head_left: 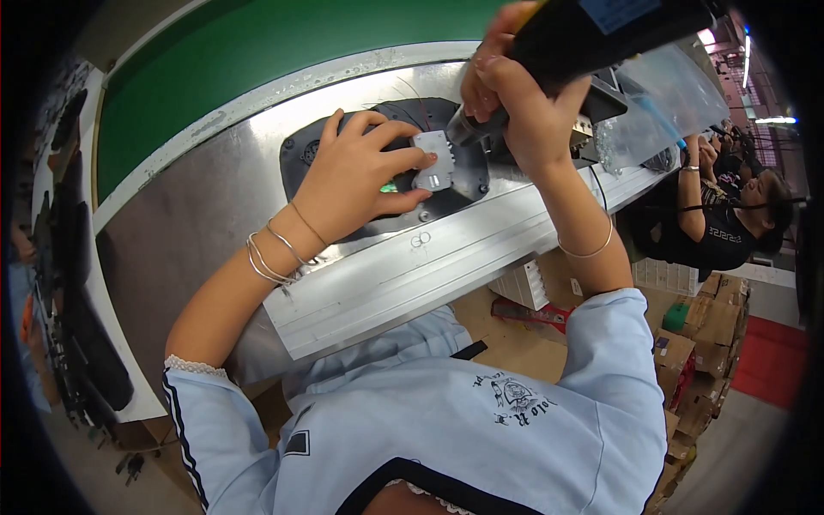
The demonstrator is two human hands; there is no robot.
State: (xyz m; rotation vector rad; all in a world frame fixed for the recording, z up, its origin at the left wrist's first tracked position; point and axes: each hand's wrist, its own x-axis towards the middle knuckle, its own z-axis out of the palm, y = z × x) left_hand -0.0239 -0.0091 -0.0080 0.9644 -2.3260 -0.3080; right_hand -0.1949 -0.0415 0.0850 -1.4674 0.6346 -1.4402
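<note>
My left hand [356,167] reaches over a dark grey plastic housing [469,176] lying on the metal worktop. Its thumb and fingers grip a small light grey plastic part [435,153] that sits on the housing. Raised above the worktop, my right hand [536,112] is wrapped round a black power screwdriver [592,39]. The tool slants down to the left, and its nose is close to the right edge of the grey part. Whether the bit touches a screw is hidden. Thin wires stick up behind the part.
A green surface [275,51] with a pale worn border runs along the far side. Clear plastic bags [674,103] are at the back right. Another person [717,206] works further right, near cardboard boxes [717,330]. Black parts [90,283] are at the far left.
</note>
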